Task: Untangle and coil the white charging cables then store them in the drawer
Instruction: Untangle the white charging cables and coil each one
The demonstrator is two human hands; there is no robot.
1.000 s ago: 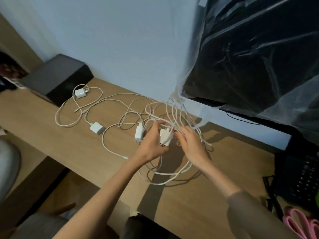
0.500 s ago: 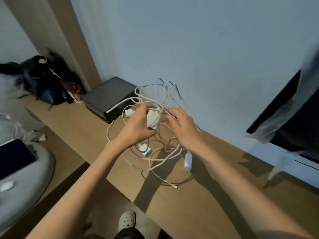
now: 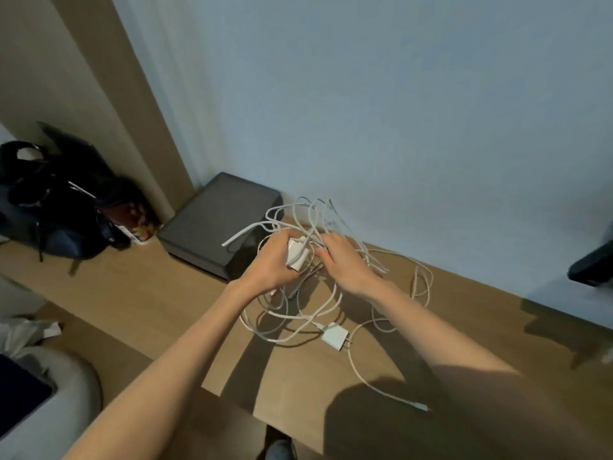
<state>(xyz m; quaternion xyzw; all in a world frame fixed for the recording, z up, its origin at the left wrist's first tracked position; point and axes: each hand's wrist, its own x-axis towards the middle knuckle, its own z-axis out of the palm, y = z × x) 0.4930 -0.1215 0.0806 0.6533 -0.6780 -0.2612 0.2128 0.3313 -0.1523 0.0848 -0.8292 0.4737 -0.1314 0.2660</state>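
A tangle of white charging cables [image 3: 318,303] hangs between my hands and trails onto the wooden desk [image 3: 139,293]. My left hand [image 3: 272,263] grips a white charger block [image 3: 297,255] lifted above the desk. My right hand [image 3: 345,263] pinches cable strands right beside that block. Loops stick up behind my fingers toward the wall. A second white charger block [image 3: 335,336] lies on the desk below, with a cable running to a loose plug end [image 3: 419,407]. No drawer is in view.
A dark grey box [image 3: 219,224] sits against the wall just left of my hands. Black bags [image 3: 56,200] are piled at the far left of the desk. The corner of a dark monitor [image 3: 593,267] shows at the right edge. A grey chair [image 3: 66,403] stands at the lower left.
I have lifted the tangle and carried it left along the desk toward the dark box. One charger block that hung from the bundle now lies on the desk. My view has swung left.
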